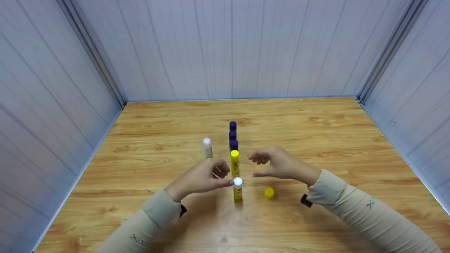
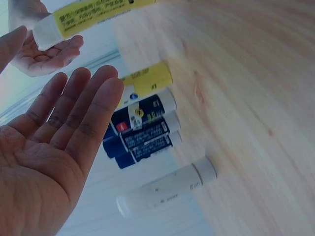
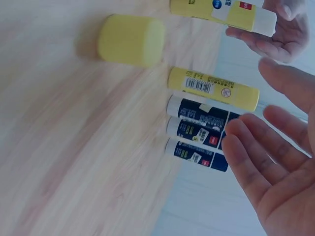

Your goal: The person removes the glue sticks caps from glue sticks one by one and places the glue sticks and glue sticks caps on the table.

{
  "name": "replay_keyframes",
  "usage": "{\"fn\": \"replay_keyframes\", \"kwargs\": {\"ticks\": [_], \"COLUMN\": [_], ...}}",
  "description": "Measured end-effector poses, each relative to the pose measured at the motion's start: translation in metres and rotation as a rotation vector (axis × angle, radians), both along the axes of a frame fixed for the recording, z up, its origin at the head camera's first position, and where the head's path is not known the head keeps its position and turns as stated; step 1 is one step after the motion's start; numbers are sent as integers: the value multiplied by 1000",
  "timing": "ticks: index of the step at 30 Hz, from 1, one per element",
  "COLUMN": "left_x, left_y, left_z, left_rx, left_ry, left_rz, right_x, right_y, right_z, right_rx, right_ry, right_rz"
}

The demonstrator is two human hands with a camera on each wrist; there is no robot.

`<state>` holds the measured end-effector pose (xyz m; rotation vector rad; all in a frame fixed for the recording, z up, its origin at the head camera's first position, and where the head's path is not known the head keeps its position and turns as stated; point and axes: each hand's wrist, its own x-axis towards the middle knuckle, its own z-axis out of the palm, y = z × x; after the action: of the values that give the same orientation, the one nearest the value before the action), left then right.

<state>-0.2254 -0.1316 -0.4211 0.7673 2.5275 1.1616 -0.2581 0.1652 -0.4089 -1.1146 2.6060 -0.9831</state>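
Note:
An uncapped yellow glue stick (image 1: 238, 192) with a white top stands upright nearest the person. My left hand (image 1: 205, 177) is just left of it, the thumb tip at the white top; whether it touches, I cannot tell. Its fingers are loosely bent and hold nothing. A capped yellow glue stick (image 1: 235, 162) stands behind, between both hands. To its right hovers my right hand (image 1: 279, 163), thumb and fingers apart, with nothing in it. On the table below that hand sits a loose yellow cap (image 1: 269, 193), seen large in the right wrist view.
Several dark blue glue sticks (image 3: 194, 132) stand in a row behind the yellow ones. Left of that row stands a white glue stick (image 1: 207, 147). The wooden table (image 1: 309, 133) is bounded by pale panel walls (image 1: 246, 49) at the back and both sides.

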Motion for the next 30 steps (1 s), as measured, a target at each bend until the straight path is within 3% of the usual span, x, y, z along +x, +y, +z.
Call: {"fn": "replay_keyframes", "kwargs": {"ticks": [14,30], "left_x": [-8,-14], "left_y": [-15,-25], "left_z": [-7,-12], "left_rx": [27,33], "left_ry": [16,-7], "left_rz": [89,107], "right_x": [-12,-25], "right_y": [-33,-55], "right_z": [-3,-14], "right_rx": [-59,-59], "right_ry": [5,-43], "right_rz": [-97,-109]}}
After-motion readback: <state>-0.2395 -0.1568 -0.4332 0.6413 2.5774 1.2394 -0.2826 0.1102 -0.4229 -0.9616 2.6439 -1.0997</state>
